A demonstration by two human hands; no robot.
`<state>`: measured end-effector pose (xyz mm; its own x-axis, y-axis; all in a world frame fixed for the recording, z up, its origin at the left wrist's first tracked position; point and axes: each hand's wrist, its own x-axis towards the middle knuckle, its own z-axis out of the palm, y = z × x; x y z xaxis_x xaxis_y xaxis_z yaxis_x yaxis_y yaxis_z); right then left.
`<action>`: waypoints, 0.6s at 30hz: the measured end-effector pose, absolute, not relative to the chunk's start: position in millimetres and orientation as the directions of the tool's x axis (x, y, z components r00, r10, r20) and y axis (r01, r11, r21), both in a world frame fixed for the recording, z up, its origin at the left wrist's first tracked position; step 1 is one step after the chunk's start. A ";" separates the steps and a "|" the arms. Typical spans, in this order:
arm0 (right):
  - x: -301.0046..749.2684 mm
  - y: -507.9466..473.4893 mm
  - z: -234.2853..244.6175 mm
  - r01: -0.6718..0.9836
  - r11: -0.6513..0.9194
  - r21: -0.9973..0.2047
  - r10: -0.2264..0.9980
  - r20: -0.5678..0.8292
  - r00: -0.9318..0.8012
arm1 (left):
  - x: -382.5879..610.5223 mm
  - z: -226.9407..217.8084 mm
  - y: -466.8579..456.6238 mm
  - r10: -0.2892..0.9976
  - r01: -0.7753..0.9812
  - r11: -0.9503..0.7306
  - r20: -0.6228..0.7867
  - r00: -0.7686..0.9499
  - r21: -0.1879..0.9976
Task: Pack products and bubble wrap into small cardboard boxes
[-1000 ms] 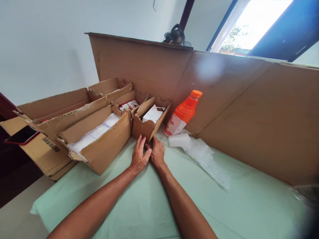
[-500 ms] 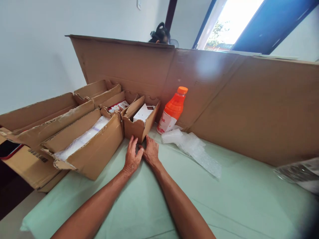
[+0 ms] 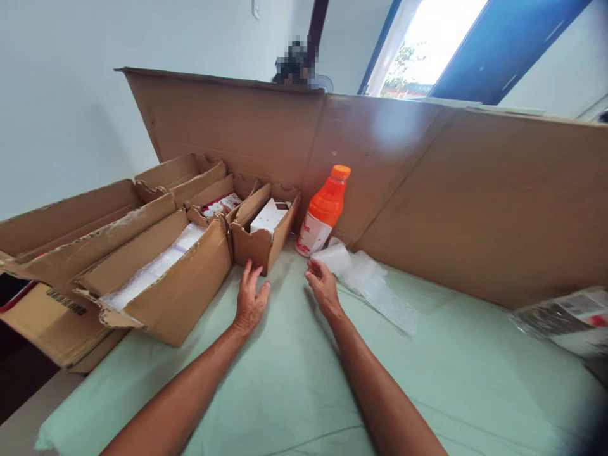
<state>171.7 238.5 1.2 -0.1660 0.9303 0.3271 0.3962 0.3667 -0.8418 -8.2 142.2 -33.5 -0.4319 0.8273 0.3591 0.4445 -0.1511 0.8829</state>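
My left hand [image 3: 251,299] is open, fingers spread, close to the front of a small cardboard box [image 3: 251,248] with a white item [image 3: 270,215] inside. Whether its fingertips touch the box I cannot tell. To the right, my right hand [image 3: 323,286] holds nothing and its fingers are slightly bent but apart. It is nearest to a roll of bubble wrap [image 3: 335,258], whose loose end lies on the green cloth [image 3: 285,392]. Behind the roll, an orange bottle [image 3: 323,212] with an orange cap and white label stands upright.
Several open cardboard boxes stand at left, one holding bubble-wrapped goods [image 3: 154,269], another a red and white packet [image 3: 222,204]. A tall cardboard panel [image 3: 475,209] runs along the back. Clear plastic packaging [image 3: 560,320] lies at far right. A person's head [image 3: 295,63] shows behind the panel.
My right hand has moved away from the small box, rightward to near the bubble wrap. My left hand has stayed by the box. The view has shifted slightly.
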 end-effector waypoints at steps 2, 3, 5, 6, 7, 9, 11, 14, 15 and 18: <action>176.6 232.9 22.7 0.382 0.388 -0.838 0.922 0.349 -0.170 | -7.6 -32.6 141.9 0.829 0.442 -0.142 0.350 -0.435 0.886; 174.3 229.3 36.7 0.377 0.415 -0.828 0.910 0.374 -0.178 | -7.5 -32.3 141.8 0.832 0.439 -0.140 0.346 -0.433 0.888; 161.9 223.7 69.8 0.382 0.542 -0.749 0.840 0.495 -0.223 | -7.3 -31.7 141.5 0.836 0.439 -0.141 0.344 -0.427 0.887; 152.9 222.6 87.4 0.391 0.632 -0.669 0.773 0.575 -0.267 | -7.1 -31.4 141.3 0.836 0.445 -0.142 0.348 -0.425 0.884; 142.8 222.8 104.5 0.405 0.719 -0.566 0.692 0.642 -0.331 | -6.7 -30.9 141.0 0.832 0.454 -0.143 0.355 -0.425 0.879; 122.5 227.1 133.9 0.440 0.821 -0.363 0.557 0.677 -0.481 | -5.2 -29.6 140.0 0.818 0.490 -0.153 0.388 -0.424 0.858; 105.6 234.4 153.2 0.486 0.841 -0.238 0.522 0.593 -0.613 | -2.6 -27.9 139.0 0.800 0.552 -0.183 0.450 -0.398 0.813; 91.8 243.3 163.1 0.512 0.851 -0.117 0.507 0.436 -0.744 | 1.3 -25.8 139.1 0.791 0.630 -0.235 0.522 -0.319 0.740; 90.4 244.5 162.6 0.504 0.859 -0.091 0.494 0.402 -0.771 | 2.1 -25.6 139.9 0.794 0.635 -0.241 0.526 -0.306 0.734; 92.4 241.7 154.5 0.463 0.885 -0.046 0.445 0.377 -0.812 | 3.0 -26.2 143.0 0.807 0.619 -0.237 0.506 -0.303 0.749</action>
<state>92.4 241.7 154.5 -0.8123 0.4449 0.3771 0.4632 0.8850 -0.0463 3.0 143.0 -26.2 -0.3031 0.8074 0.5061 0.6189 -0.2371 0.7488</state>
